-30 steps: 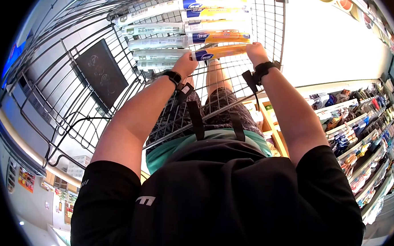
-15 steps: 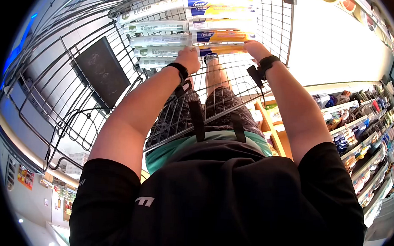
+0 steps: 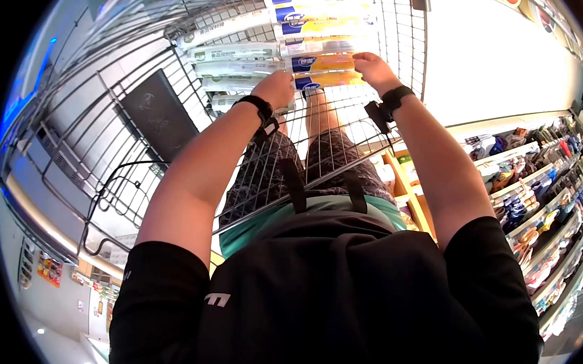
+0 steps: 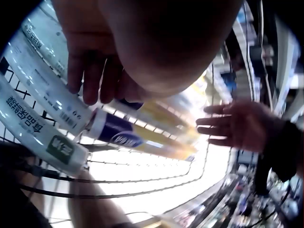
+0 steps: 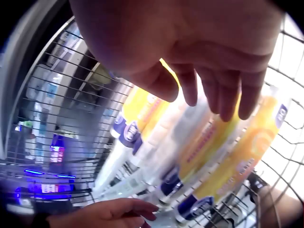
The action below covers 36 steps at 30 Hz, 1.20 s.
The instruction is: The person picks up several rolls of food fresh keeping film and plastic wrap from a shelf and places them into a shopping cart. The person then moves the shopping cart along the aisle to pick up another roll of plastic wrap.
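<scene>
Yellow and blue tubes (image 3: 333,79) lie in a row inside a wire cart (image 3: 387,114), beside a column of clear, pale tubes (image 3: 235,68). My left hand (image 3: 274,90) is over the inner ends of the pale tubes; in the left wrist view its fingers (image 4: 97,78) hang above them, loosely bent. Over the outer ends of the yellow tubes is my right hand (image 3: 375,72), and the right wrist view shows its fingers (image 5: 223,92) extended, at or just above the tubes. Neither hand grips a tube; whether the fingertips touch them I cannot tell.
A dark panel (image 3: 158,114) shows through the cart's mesh at the left. Shelves of packed goods (image 3: 541,202) line the right side. My legs (image 3: 328,115) are below the mesh, and a wooden-edged bin (image 3: 406,188) stands behind my right forearm.
The nearest yellow tube, held between both hands a second ago, now lies in the row. My right hand has let go and moved slightly inward over the tubes. The view of the cart has shifted slightly.
</scene>
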{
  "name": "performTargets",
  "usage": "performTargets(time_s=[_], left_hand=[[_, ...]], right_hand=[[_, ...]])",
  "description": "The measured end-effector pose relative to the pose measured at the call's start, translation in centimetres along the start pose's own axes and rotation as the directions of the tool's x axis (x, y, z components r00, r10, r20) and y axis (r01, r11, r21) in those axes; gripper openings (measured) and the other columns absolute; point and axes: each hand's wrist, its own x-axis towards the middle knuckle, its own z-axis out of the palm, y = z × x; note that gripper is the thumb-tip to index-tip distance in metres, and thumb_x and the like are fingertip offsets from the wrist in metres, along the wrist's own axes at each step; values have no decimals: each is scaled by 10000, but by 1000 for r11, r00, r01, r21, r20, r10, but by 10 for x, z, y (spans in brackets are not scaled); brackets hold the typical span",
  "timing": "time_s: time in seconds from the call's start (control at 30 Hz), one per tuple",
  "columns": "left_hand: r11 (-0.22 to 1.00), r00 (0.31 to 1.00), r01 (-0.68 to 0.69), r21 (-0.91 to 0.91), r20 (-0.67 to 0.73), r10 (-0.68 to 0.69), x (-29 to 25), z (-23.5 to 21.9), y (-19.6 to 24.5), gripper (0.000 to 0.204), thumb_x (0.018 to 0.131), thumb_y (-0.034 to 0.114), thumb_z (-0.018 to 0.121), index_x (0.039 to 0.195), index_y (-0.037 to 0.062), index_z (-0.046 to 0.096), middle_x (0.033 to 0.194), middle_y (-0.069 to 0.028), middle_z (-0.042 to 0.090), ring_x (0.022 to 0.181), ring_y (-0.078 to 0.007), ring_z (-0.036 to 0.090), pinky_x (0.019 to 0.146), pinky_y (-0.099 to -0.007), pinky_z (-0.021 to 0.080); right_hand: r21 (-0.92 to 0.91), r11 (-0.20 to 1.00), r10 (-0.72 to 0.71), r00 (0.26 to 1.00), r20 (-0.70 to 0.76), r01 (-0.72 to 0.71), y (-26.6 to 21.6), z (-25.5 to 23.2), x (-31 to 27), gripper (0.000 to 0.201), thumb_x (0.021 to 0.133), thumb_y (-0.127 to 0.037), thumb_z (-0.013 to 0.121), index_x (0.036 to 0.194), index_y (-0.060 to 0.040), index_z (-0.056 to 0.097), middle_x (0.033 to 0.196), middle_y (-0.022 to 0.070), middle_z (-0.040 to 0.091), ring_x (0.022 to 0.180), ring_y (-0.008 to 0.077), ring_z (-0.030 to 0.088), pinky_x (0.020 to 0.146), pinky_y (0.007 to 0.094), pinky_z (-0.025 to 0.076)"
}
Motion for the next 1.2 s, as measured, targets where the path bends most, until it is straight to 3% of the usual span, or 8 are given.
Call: performTargets(time_s=[0.13,0.37,0.63,0.83,0.9,1.03,1.13,1.2], left_hand=[[781,984,81,-620,-74,-161,-39,-72,29,239,875,212,520,988,11,581,897,-64,620,847,-155,571,762,-291,440],[628,908,-376,-681,-407,102,-180,-215,163,113,899,117,513,940,19,552,889,-4,563,856,-82,510,787,-225,405],[425,388,-872,-244,-873,295,-315,-341,267,433,855,262,534,1156,-40,458,1136,-149,499,1065,-232,500,929,-372,403],[612,70,-791,-9,-995,76,-332,-442,296,432,888,204,522,1251,-11,427,1267,-154,459,1184,-240,442,994,-338,351],[929,14,-370,28,-999,36,-311,-479,277,605,819,342,602,1225,-70,427,1252,-265,475,1180,-329,463,997,-374,339],[967,283,231,-110,-943,-175,-299,-492,286,641,829,485,434,1144,-66,519,1144,-294,549,1153,-430,471,1045,-589,142],[969,291,241,-51,-949,-122,-289,-489,275,636,826,507,419,1134,-33,554,1130,-254,574,1143,-399,490,1066,-545,146],[993,-7,61,99,-995,99,-277,-485,253,565,825,469,548,1092,-28,578,1040,-226,621,1006,-327,592,917,-361,411]], right_hand=[[480,843,-282,959,15,241,-65,-30,-60,286,935,-177,442,1121,15,543,1026,105,620,977,186,586,862,298,448],[338,494,-766,585,-267,801,-168,-124,-215,212,948,-133,437,998,27,567,901,82,625,868,151,595,822,272,465],[86,-98,-918,-56,-393,991,-294,-226,-361,309,938,-192,399,1094,35,540,1021,134,615,987,201,585,893,308,434],[-207,10,-911,-76,-405,978,-402,-251,-389,348,905,-211,485,1157,28,496,1021,151,602,976,218,576,856,305,443],[-412,190,-922,18,-388,891,-436,-265,-357,479,916,-390,434,1068,45,566,916,195,641,902,297,621,817,357,471],[-711,429,-903,293,-316,557,-447,-259,-337,634,881,-536,388,1030,47,584,923,239,641,909,394,605,808,447,460],[-766,362,-923,91,-374,531,-437,-246,-330,632,881,-541,379,952,36,625,913,232,645,906,397,605,807,450,460],[-708,354,-932,165,-323,612,-428,-251,-341,478,897,-452,474,1089,-24,570,938,165,655,876,309,627,774,347,469]])
